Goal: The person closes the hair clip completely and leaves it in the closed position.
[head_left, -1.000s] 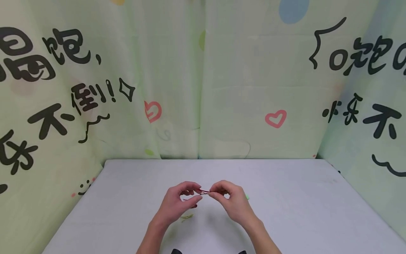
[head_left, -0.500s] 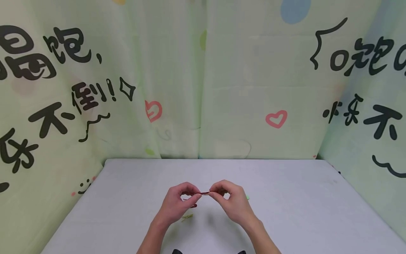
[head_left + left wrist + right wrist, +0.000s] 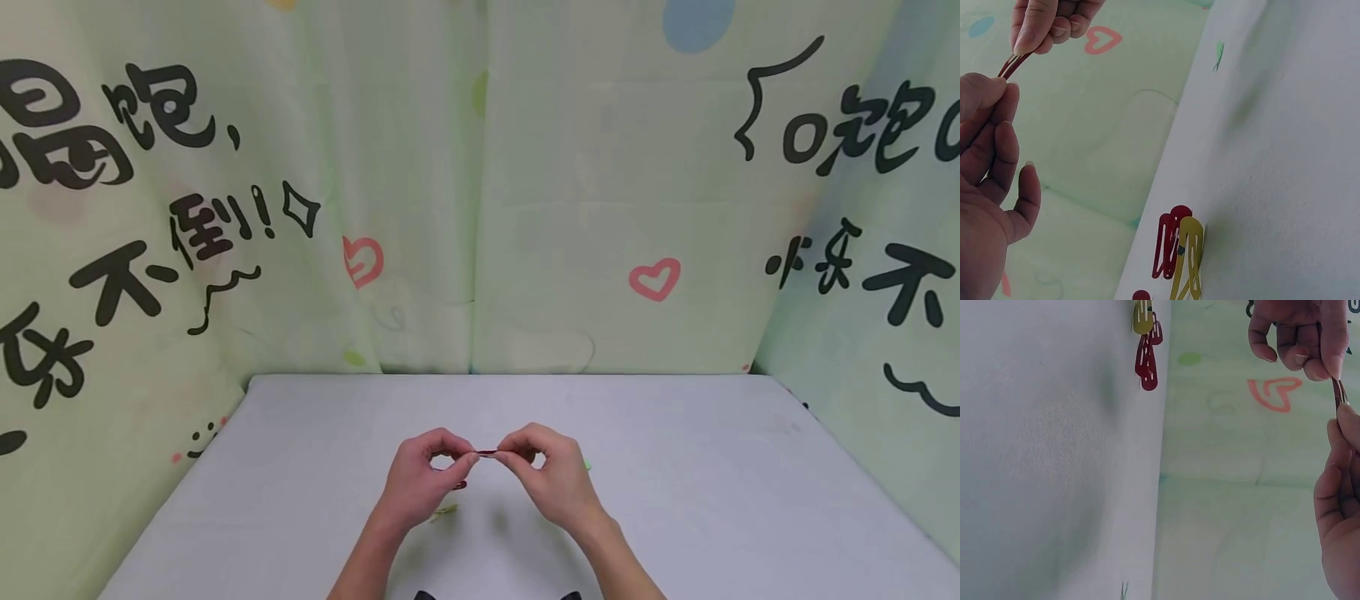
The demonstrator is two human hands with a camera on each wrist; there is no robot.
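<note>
A dark red snap hair clip (image 3: 487, 453) is stretched between both hands above the table. My left hand (image 3: 424, 477) pinches its left end between thumb and fingertips. At the other end, my right hand (image 3: 552, 478) pinches it the same way. In the left wrist view, the clip's slim bars (image 3: 1014, 64) show in the short gap between the two hands; fingertips cover both its ends. The right wrist view shows the same clip (image 3: 1339, 394) edge-on near the right border.
Beneath the hands, several red snap clips (image 3: 1163, 244) lie beside yellow clips (image 3: 1191, 240) on the white table (image 3: 675, 500). A small green item (image 3: 1219, 55) lies on the table farther right. Printed curtains (image 3: 555, 208) enclose the back and sides.
My left thumb and fingers, spread apart a second ago, have come together on the clip's end. The clip's bars, separated before, now lie close together. The right hand has hardly moved.
</note>
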